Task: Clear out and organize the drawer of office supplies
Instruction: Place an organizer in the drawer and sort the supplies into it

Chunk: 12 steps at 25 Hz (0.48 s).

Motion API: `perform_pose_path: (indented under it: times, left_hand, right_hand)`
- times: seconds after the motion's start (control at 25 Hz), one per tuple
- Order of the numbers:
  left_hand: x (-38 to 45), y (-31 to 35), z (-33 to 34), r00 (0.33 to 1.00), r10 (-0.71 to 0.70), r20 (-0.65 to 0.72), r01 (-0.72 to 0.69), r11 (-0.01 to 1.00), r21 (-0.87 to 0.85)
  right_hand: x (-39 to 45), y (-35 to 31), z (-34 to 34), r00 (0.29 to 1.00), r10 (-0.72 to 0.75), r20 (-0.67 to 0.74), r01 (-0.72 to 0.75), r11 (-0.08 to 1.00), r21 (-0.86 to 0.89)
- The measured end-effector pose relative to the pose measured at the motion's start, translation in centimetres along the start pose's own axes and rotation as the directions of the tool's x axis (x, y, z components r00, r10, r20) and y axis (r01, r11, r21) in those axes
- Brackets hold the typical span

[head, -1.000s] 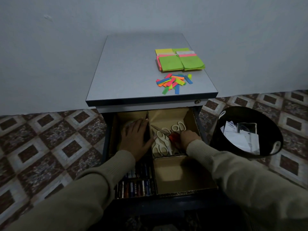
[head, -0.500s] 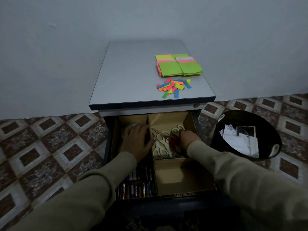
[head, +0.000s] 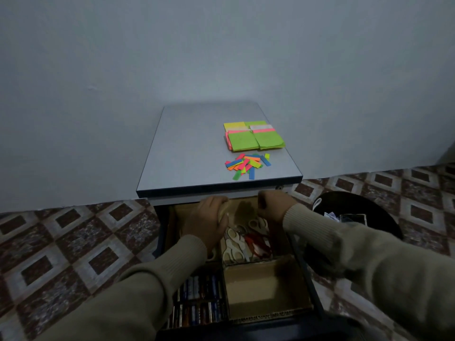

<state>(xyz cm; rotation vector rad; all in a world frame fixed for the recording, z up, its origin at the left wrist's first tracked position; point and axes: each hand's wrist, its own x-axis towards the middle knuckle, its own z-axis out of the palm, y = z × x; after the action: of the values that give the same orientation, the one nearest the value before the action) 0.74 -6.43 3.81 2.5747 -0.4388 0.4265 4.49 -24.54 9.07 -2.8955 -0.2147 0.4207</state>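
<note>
Your left hand (head: 209, 221) curls round something pale and yellowish at the centre of the frame, above the drawer's (head: 317, 289) back-left compartment; what it is I cannot tell. Your right hand (head: 272, 205) looks clenched, its contents hidden. Below them lie the scissors (head: 237, 244): stiff and sharp-tipped, best lifted by the handles. The batteries (head: 199, 299), lower centre, would roll; no label is readable
</note>
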Motion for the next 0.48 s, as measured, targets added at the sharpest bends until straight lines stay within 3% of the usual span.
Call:
perform_pose_path:
  times: [0.16,0.48]
  left_hand:
    - [3.0,1.6,-1.8,0.998,-0.052,0.024,0.053,0.997,-0.055]
    - [12.1,2.3,-2.8,0.999,-0.013,0.042,0.011,0.999,0.051]
  right_hand:
    - [0.3,0.1,-3.1,0.997,-0.032,-0.076,0.031,0.999,-0.006]
    - [5.0,2.6,-8.6,0.963,-0.015,-0.268,0.019,1.000,0.012]
